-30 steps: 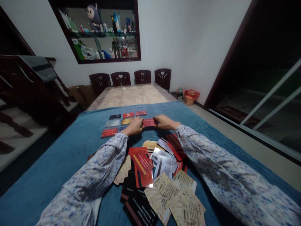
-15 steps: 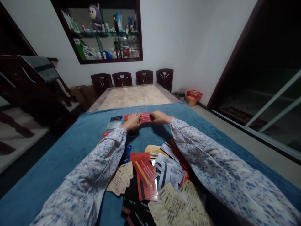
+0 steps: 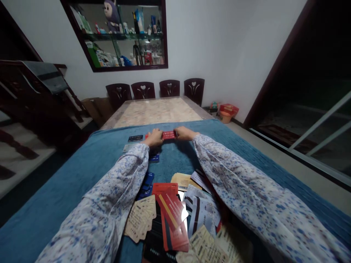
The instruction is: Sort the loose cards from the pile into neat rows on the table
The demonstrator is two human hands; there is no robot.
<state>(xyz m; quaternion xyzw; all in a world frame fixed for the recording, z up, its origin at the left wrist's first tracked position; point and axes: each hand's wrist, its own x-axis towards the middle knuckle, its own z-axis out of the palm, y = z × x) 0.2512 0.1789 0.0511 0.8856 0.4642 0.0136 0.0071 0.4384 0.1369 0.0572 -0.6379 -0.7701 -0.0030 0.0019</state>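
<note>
At the far part of the blue cloth, my left hand [image 3: 155, 138] and my right hand [image 3: 184, 133] grip opposite ends of red cards [image 3: 168, 135] with pale print. Both hands have closed fingers; how many cards they hold is unclear. Just left of my left hand lie a black card [image 3: 135, 138] and a pale card [image 3: 128, 147], partly behind my sleeve. A blue card [image 3: 154, 157] rests below that hand. Nearer to me, between my forearms, spreads a pile of red cards [image 3: 171, 212], beige cards [image 3: 141, 219], silvery cards [image 3: 204, 215] and dark blue cards [image 3: 146, 184].
The blue cloth [image 3: 82, 175] covers the near part of a long table with a stone-like top [image 3: 156, 109]. Several dark chairs [image 3: 142, 90] stand at its far end. A shelf recess [image 3: 128, 36] is in the wall. An orange bucket [image 3: 225, 116] sits on the floor at right.
The red cards, with both hands on them, now sit slightly farther away and look flatter. More of the blue card under my left hand shows. The view has shifted a little.
</note>
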